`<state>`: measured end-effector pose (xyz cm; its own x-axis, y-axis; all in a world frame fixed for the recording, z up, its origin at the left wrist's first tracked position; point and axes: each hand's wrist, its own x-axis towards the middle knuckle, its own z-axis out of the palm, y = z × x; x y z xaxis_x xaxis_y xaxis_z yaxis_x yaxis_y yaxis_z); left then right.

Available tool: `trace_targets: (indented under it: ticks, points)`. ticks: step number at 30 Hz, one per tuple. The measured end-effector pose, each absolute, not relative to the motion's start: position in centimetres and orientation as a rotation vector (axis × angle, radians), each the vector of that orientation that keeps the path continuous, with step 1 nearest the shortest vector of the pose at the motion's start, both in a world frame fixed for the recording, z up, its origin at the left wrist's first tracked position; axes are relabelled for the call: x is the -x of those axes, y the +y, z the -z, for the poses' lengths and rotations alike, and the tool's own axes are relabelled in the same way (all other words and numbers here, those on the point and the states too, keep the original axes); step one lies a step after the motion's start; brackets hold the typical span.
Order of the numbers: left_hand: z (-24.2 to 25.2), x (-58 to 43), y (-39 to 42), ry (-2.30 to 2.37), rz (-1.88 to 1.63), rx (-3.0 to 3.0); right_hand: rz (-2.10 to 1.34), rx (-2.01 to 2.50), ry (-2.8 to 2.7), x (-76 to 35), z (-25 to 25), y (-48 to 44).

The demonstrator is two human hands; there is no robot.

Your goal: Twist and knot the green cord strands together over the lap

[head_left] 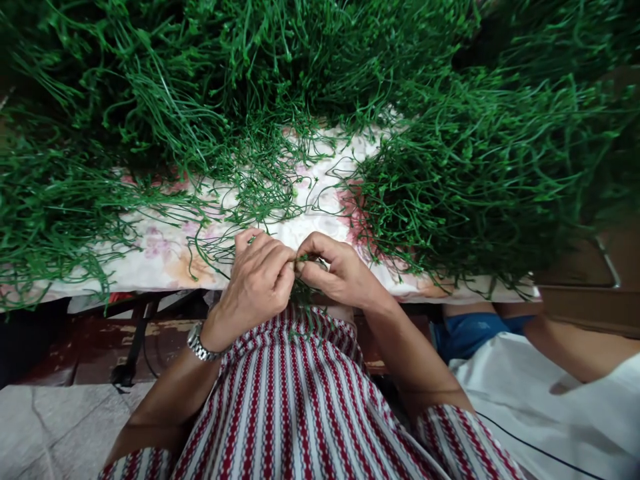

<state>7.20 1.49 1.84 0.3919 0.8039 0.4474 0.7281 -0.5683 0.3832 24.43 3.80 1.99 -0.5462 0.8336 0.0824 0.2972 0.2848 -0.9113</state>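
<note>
2 hands meet at lower centre, fingertips nearly touching. Left hand and right hand are both pinched tight on 1 small bunch of green stems, which hangs between them at the near edge of the floral-clothed worktop. 1 metal-link wristwatch on the left wrist. Loose green strands, thin, wiry and glossy, heaped across the upper frame, too many to count. Red-and-white striped garment below. 1 other person's arm at lower right.

I log left hand and right hand meeting on a sprig at the table near edge, stem heaps on it left, behind and right, another person's arm far right.
</note>
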Motion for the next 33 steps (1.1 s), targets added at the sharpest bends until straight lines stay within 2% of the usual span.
trace_targets:
  ticks: [6, 15, 20, 26, 33]
  points:
    - [-1.8, -7.2, 1.5, 1.375, -0.925, -2.498, -1.363, 0.963, -1.87, -24.3, -1.9, 3.5]
    - [-1.7, -6.8, 1.3, 1.352, -0.908, -2.462, -0.804, 0.961, -2.328, -24.5, -1.6, 3.6]
    - [-1.6, -6.8, 1.3, 1.38, -0.864, -2.458, -0.721, 0.959, -2.357, -24.1, -1.1, 3.5]
    - [-1.8, -6.1, 1.7, 1.189, -0.841, -2.478, -0.784, 0.824, -2.383, -24.3, -0.8, 3.7]
    - [-2.0, -4.9, 2.1, 0.851, -0.849, -2.375, -1.261, 0.38, -2.332, -24.9, -1.0, 5.0]
